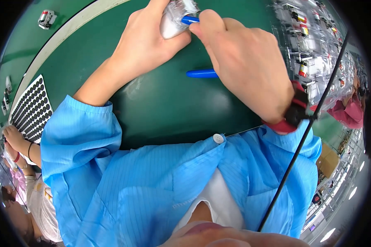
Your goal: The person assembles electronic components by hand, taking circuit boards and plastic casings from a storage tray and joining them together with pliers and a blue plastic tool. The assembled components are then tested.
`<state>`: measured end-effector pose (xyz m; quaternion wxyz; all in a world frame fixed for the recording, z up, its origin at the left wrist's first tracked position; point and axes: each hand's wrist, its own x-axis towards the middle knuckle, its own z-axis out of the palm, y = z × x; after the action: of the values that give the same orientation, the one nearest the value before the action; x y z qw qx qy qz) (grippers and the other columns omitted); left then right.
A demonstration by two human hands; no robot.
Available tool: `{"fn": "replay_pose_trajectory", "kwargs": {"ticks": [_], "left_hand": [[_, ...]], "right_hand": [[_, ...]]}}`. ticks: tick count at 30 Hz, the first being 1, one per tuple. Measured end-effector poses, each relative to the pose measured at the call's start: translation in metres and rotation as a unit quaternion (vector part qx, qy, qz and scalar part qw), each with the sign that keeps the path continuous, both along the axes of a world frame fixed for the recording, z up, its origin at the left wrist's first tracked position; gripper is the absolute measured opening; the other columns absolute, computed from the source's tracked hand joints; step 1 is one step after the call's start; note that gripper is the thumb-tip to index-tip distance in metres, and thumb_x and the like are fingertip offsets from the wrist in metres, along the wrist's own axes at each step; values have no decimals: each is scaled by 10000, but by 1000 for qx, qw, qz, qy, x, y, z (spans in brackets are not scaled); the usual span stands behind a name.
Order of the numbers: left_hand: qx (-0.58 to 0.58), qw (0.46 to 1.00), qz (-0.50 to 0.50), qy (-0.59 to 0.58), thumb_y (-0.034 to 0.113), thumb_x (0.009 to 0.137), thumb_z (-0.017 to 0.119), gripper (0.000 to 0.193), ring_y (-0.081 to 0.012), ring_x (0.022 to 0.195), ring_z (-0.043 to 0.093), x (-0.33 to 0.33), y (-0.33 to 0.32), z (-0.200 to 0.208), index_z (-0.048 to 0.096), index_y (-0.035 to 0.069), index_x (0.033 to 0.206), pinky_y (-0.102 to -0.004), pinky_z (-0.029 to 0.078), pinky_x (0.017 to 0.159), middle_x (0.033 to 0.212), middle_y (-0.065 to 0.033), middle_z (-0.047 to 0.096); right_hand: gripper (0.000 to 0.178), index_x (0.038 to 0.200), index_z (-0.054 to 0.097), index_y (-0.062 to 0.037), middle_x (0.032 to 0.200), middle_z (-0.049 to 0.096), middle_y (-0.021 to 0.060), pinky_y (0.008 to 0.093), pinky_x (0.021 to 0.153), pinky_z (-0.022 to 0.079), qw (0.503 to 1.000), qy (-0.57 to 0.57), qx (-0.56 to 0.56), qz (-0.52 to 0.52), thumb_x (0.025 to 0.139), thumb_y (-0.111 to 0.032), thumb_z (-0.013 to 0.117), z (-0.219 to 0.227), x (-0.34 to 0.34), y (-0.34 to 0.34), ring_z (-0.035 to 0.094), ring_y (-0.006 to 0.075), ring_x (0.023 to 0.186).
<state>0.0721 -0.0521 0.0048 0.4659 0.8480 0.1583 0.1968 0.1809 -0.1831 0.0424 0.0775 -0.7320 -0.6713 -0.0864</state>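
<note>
At the top edge, my left hand is closed around a shiny clear-and-white plastic part, which the frame's edge partly cuts off. Beside it, my right hand is closed on a blue tool whose end touches or lies very near that part. A second blue, rounded length sticks out below the right fingers. Whether both blue pieces belong to one tool is hidden by the hand. The tool's exact kind does not show.
Clear plastic trays of small parts with red and yellow pieces line the right side of the green table. A sheet of black round stickers lies left. Beyond a pale rail sits a small assembly. Another person's hand is at far left.
</note>
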Motion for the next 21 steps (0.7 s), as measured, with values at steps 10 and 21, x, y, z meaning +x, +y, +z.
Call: {"fn": "replay_pose_trajectory", "kwargs": {"ticks": [10, 21], "left_hand": [[-70, 871, -172, -455, 48, 736, 648, 459, -143, 830, 598, 24, 26, -67, 484, 37, 1165, -285, 489, 739, 935, -87, 617], [-56, 998, -7, -6, 60, 743, 679, 450, -135, 831, 590, 7, 12, -14, 491, 39, 1152, -277, 482, 758, 930, -70, 617]], "right_hand": [[280, 933, 628, -12, 585, 430, 89, 268, 513, 342, 885, 466, 22, -2, 980, -241, 473, -13, 19, -1, 433, 126, 556], [224, 871, 549, -21, 572, 459, 165, 377, 457, 359, 955, 295, 29, -12, 961, -226, 526, -10, 7, 4, 464, 341, 491]]}}
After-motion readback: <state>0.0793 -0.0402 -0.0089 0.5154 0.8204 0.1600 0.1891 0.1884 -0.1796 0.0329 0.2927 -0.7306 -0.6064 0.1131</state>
